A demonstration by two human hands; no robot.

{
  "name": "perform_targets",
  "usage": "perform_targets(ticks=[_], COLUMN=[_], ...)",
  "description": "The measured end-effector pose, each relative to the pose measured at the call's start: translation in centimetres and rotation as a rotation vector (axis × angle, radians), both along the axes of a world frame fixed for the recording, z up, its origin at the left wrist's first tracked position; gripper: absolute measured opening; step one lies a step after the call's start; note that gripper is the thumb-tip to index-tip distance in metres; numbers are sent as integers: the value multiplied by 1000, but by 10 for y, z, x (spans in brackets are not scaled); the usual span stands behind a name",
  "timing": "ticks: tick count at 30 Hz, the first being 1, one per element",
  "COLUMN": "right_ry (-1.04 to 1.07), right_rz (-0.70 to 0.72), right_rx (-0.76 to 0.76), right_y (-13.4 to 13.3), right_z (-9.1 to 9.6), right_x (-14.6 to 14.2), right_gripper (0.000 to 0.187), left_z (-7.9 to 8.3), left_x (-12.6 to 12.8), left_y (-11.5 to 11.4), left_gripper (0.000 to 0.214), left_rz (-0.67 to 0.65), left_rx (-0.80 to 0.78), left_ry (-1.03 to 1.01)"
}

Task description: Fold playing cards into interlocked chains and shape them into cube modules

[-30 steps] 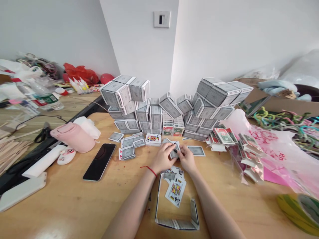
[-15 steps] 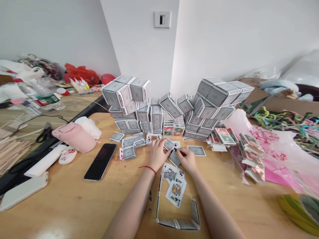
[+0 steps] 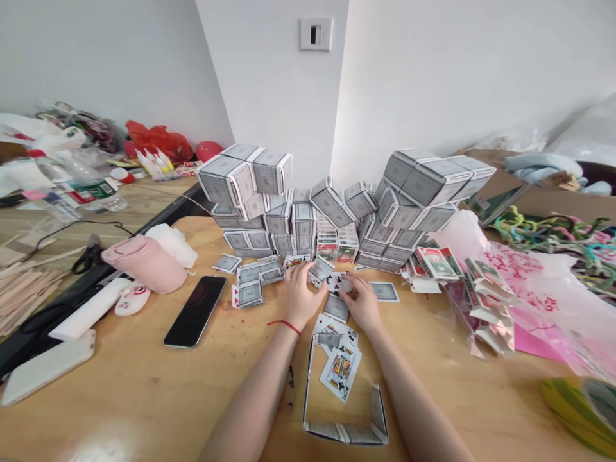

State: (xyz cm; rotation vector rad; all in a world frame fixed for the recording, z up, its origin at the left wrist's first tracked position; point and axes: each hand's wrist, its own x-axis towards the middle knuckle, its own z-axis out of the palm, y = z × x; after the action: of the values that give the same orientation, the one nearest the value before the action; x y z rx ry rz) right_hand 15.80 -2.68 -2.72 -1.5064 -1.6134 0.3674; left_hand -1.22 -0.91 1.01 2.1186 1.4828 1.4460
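Note:
Near the middle of the table, my left hand [image 3: 302,295] pinches a grey-backed playing card [image 3: 320,269], which is tilted. Close beside it, my right hand [image 3: 362,300] has its thumb and fingers on a club-faced playing card [image 3: 338,282]. A folded grey card piece [image 3: 336,308] lies just below the hands. Between my forearms are a king of clubs [image 3: 341,372] and an open frame made of folded cards [image 3: 346,433]. Behind my hands stands a structure of card blocks [image 3: 304,221], with tall stacks on both sides.
Left of my hands lie a black phone [image 3: 195,312], a pink cup [image 3: 147,263] and loose folded cards [image 3: 249,282]. To the right are a single card [image 3: 385,291], card boxes [image 3: 436,264], a pink plastic bag [image 3: 524,276] and a tape roll [image 3: 577,410].
My hands have moved slightly apart. More of the club-faced card now shows between them, and the grey card piece below is more exposed.

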Motion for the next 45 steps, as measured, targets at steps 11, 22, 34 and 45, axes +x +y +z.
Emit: perform_targets(ticks=[11,22,34,45], right_ry=[1,555,874,875], right_rz=[-53,-36,10,31], right_rx=[-77,-82,-118,-173], right_y=[0,-2,-2,-2], right_z=[-1,9,14,11], right_x=[-1,1,2,3], right_gripper=[47,48,48,47], left_z=[-5,-1,-16,-8], left_x=[-2,-6,-21,-24], left_y=[2,-2,18,15], left_gripper=[42,33,31,23], left_rz=[-45,-106,58,80], left_rx=[24,1,-21,-112], left_ry=[-91,-112,262,464])
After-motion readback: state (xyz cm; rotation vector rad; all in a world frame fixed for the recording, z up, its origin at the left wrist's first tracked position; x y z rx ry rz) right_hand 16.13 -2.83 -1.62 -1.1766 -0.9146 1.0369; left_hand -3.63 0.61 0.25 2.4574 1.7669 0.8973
